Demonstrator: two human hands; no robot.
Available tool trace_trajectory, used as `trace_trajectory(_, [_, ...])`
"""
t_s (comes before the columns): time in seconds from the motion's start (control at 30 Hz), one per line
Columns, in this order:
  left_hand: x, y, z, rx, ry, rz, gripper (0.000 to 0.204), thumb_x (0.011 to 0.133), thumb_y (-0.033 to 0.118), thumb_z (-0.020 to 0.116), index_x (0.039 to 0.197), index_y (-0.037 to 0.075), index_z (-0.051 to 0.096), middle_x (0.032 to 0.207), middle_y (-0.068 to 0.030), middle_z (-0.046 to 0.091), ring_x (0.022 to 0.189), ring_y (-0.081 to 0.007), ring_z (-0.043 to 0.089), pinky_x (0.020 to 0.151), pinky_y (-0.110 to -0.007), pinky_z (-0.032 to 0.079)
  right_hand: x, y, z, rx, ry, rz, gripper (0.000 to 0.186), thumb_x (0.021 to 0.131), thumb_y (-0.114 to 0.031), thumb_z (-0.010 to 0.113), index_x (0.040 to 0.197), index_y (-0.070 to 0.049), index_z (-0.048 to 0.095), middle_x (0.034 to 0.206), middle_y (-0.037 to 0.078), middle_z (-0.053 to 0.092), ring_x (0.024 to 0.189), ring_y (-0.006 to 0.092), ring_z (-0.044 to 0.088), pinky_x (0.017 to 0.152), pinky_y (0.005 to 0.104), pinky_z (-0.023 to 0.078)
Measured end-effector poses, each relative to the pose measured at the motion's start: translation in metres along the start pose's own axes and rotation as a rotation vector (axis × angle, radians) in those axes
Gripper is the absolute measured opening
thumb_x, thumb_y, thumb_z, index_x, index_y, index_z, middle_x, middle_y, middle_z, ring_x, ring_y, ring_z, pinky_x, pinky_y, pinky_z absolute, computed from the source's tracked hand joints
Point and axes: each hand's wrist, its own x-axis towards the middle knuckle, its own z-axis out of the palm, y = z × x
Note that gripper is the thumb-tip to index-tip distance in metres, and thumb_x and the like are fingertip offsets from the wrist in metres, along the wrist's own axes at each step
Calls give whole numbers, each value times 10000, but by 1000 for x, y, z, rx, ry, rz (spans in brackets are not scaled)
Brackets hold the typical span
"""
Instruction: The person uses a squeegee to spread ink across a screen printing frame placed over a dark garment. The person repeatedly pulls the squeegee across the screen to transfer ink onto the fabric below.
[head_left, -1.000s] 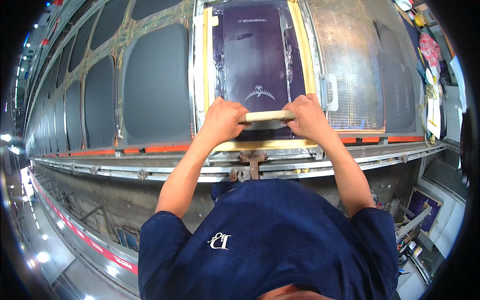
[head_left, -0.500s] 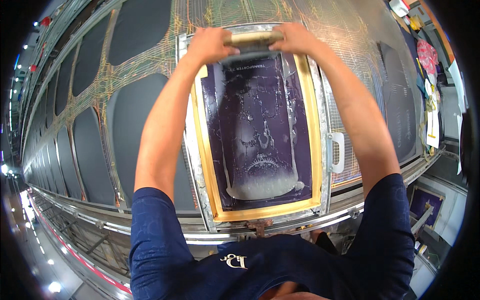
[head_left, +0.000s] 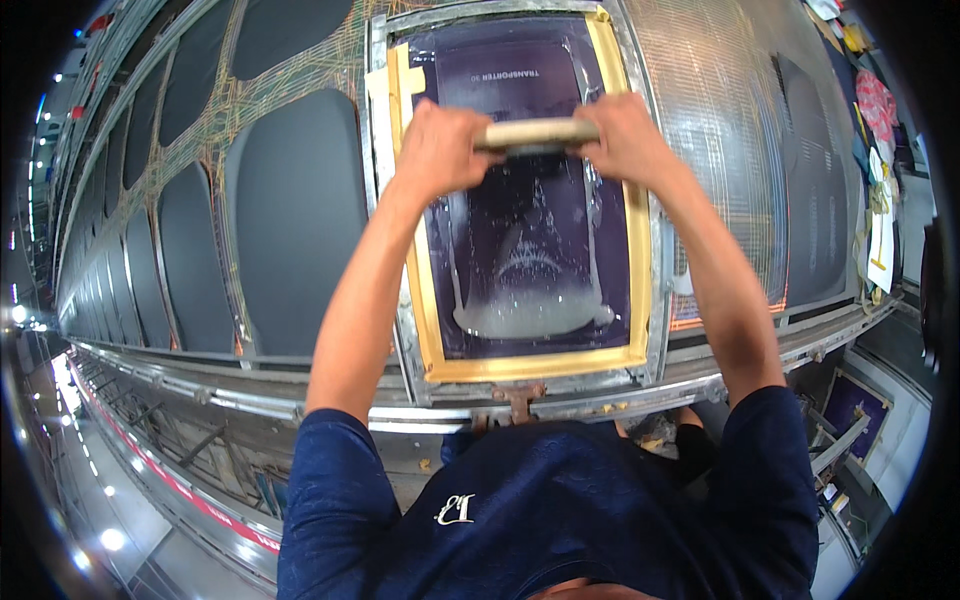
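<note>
My left hand (head_left: pixel 445 150) and my right hand (head_left: pixel 618 140) are wrapped round opposite ends of a pale wooden-handled squeegee (head_left: pixel 536 133), held crosswise over the upper half of a dark purple printing screen (head_left: pixel 520 200). The screen sits in a metal frame (head_left: pixel 655 300) edged with yellow tape (head_left: pixel 530 372). Clear wet gel (head_left: pixel 530 322) is streaked along both sides and banded across the screen's near end; pale print shows on its surface. The squeegee's lower edge is blurred.
Rows of dark fabric panels (head_left: pixel 290 220) lie on the long table to the left. A grid-marked surface (head_left: pixel 730 230) and piled cloths and papers (head_left: pixel 880 200) are at the right. A metal rail (head_left: pixel 330 398) runs along the front edge. Another purple screen (head_left: pixel 860 420) stands low at right.
Both hands and the squeegee went from the near end to the far end, then came back part way toward me. The gel band now shows at the screen's near end.
</note>
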Motion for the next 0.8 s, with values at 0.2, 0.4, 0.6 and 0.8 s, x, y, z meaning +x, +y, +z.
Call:
trace_trajectory(0.2, [-141,106,11,-33,-69,-65,170,692,147,833,841,125,754,780,-40,711,751,-264,655,724,-407,399,-150,-99,1,147,-72,61,214,686,-76,747,896,-98,710,810,82,657,869,288,608,931,436,416])
trace_trajectory(0.4, [-195,142,11,76,-69,-51,387,710,254,857,1054,136,726,906,0,706,855,-212,644,811,-387,410,-190,-126,-27,305,-177,68,587,758,-340,858,1243,-68,669,1128,110,707,1174,286,598,1072,454,386])
trace_trajectory(0.6, [-197,144,6,2,74,-67,459,668,404,873,999,124,719,852,-26,661,874,-242,635,824,-403,423,-168,9,-3,141,431,887,346,975,-335,650,1163,-47,685,1108,179,726,1049,344,681,932,445,506])
trace_trajectory(0.8, [-197,137,20,26,2,-80,306,658,228,854,924,145,728,885,-9,671,903,-229,639,866,-390,433,-180,33,40,289,513,790,291,946,-303,682,1002,-21,724,964,191,742,927,318,705,850,407,524])
